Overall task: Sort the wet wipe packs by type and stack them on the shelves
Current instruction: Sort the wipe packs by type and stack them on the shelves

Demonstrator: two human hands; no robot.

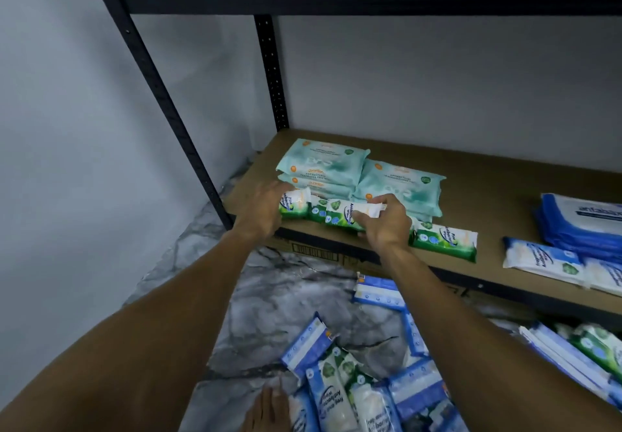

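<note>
Roughly oblong green-white antibac. pack (340, 214)

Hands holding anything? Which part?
A green pack, pinched at its white end by the right hand; left hand touches the leftmost green pack, grip unclear.

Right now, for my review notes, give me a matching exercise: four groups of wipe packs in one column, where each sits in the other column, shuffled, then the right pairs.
Things
1. mint packs
2. green pine packs
3. dark blue packs
4. mixed heap of packs

Places
a. on the marble floor
b. along the front edge of the shelf, one pinched by the right hand
c. stacked at the right end of the shelf
d. stacked further back on the shelf, behind the hands

Pairs: 1-d, 2-b, 3-c, 4-a
</note>
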